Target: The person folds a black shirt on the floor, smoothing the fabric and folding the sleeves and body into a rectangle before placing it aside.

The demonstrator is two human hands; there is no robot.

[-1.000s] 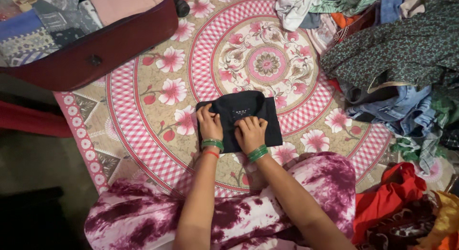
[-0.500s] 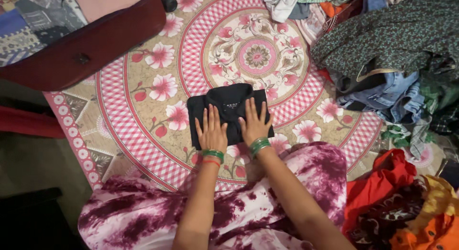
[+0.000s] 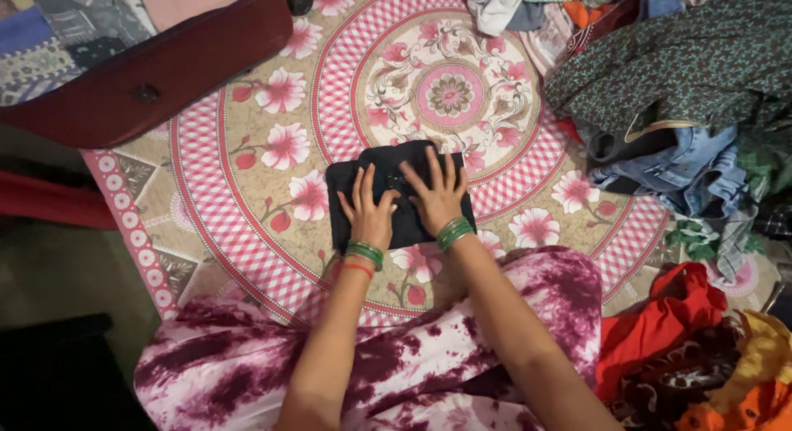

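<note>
Head view, looking down on a floor spread. Both hands lie flat on a small folded black cloth garment (image 3: 396,192) that rests on the pink-and-cream round-patterned floral floor sheet (image 3: 247,200), just in front of the person's knees. The left hand (image 3: 369,210) presses the nearer left part of the fold, fingers spread apart and extended, clamped on nothing. The right hand (image 3: 437,196) presses the right half in the same way, fingers fanned and flat; green bangles sit on both wrists.

Risk, as a judgement: the fold is held only by palm pressure, so uneven lifting of the hands could let the top layer spring open or slide askew on the smooth sheet, and a loose edge might catch on the bangles.

Labels: a small pale mark shows on the garment between the two hands, mostly covered by fingers and too small to make out. No packages or signs are visible.

Surroundings: an open dark red suitcase (image 3: 165,76) lies at upper left, well apart from the garment; a heap of unfolded mixed-colour clothes (image 3: 685,109) fills the right side, with an orange-red cloth (image 3: 660,324) nearer the person.
</note>
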